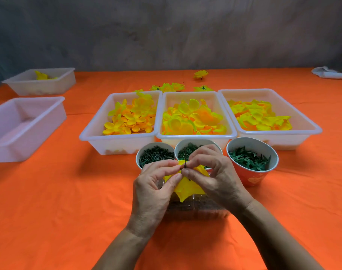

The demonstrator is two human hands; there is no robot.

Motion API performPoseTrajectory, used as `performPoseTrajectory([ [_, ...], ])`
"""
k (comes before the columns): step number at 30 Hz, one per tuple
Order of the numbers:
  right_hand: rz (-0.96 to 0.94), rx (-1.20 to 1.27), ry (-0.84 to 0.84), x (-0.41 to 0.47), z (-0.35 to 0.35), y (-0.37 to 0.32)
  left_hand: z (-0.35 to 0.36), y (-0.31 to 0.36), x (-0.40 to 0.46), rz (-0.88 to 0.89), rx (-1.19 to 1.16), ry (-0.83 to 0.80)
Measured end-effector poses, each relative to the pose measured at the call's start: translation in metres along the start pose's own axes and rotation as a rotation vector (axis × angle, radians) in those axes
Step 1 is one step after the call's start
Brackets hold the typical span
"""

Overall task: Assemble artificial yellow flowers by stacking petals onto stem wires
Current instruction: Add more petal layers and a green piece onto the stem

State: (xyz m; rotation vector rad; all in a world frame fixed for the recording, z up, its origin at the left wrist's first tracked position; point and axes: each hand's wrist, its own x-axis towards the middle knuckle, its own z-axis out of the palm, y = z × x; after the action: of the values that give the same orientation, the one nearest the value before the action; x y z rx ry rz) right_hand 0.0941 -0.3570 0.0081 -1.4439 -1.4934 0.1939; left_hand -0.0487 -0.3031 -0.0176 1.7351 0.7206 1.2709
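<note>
Here the left hand (154, 184) and right hand (211, 172) pinch a yellow petal (185, 187), seemingly on a stem wire (185, 162), between them.

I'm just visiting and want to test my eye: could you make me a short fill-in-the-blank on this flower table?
1. Both hands, left hand and right hand, hold a ____ petal piece.
2. The tablecloth is ____.
3. Just behind the hands stand ____ cups of green parts.
4. The nearest tub on the left holds ____ petals.

Missing words: yellow; orange; three; no
</note>
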Motion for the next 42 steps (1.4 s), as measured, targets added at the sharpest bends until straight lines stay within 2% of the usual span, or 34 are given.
performPoseTrajectory([
  [6, -0.071, -0.017, 0.077, -0.003, 0.007, 0.001, 0.0, 0.001, -0.001, -0.005, 0.005, 0.0],
  [9, -0.002, -0.029, 0.035, -0.003, 0.002, -0.001, -0.002, 0.003, -0.003, -0.049, 0.004, 0.003],
  [12, 0.056, -0.008, -0.021, -0.002, -0.004, -0.003, -0.006, -0.001, -0.009, -0.115, 0.042, 0.091],
  [17, 0.011, -0.023, -0.041, 0.001, -0.006, -0.008, -0.011, -0.007, -0.018, -0.15, 0.153, 0.233],
  [22, 0.004, -0.023, -0.021, 0.005, -0.006, -0.014, -0.007, -0.011, -0.026, -0.19, 0.197, 0.162],
  [26, 0.024, -0.012, -0.018, 0.007, -0.008, -0.017, 0.0, -0.005, -0.026, -0.152, 0.345, 0.122],
  [29, 0.028, 0.015, 0.008, 0.009, -0.008, -0.02, 0.005, -0.001, -0.024, -0.161, 0.324, 0.073],
  [34, 0.039, 0.071, 0.029, 0.01, -0.008, -0.021, 0.008, -0.003, -0.019, -0.21, 0.178, 0.126],
  [37, 0.046, 0.08, 0.041, 0.01, -0.007, -0.022, 0.009, -0.009, -0.018, -0.191, 0.255, 0.128],
  [42, 0.051, 0.115, 0.048, 0.011, -0.008, -0.024, 0.016, -0.003, -0.014, -0.21, 0.045, 0.195],
])
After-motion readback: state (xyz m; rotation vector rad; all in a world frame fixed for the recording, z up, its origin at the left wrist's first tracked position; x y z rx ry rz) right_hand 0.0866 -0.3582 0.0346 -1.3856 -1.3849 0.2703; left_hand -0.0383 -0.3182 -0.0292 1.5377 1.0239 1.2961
